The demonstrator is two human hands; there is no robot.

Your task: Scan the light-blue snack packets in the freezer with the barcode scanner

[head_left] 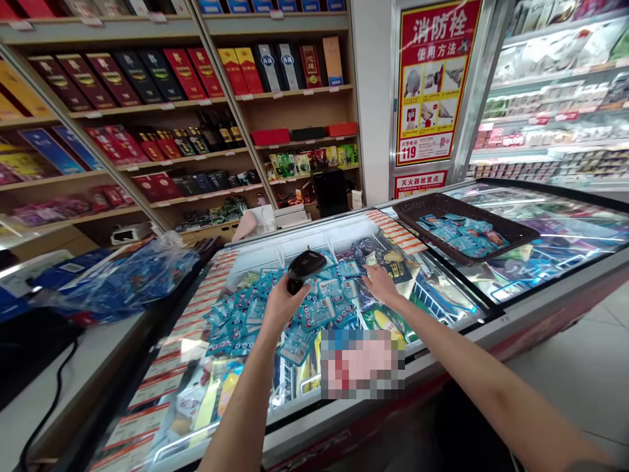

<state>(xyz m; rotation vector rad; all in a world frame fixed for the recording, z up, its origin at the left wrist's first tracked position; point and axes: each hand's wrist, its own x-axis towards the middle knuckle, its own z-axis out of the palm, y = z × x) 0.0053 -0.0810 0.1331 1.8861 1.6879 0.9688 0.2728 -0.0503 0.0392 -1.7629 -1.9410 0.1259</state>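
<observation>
Bright light streaks glare across the freezer glass (pixel 560 219).

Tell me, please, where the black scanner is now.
In the head view, the black scanner is just left of centre, in the left hand, above the blue packets.

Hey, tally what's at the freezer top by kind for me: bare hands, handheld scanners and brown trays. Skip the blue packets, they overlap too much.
Bare hands, the left hand and right hand: 2
Black scanner: 1
Brown tray: 1
Total: 4
</observation>
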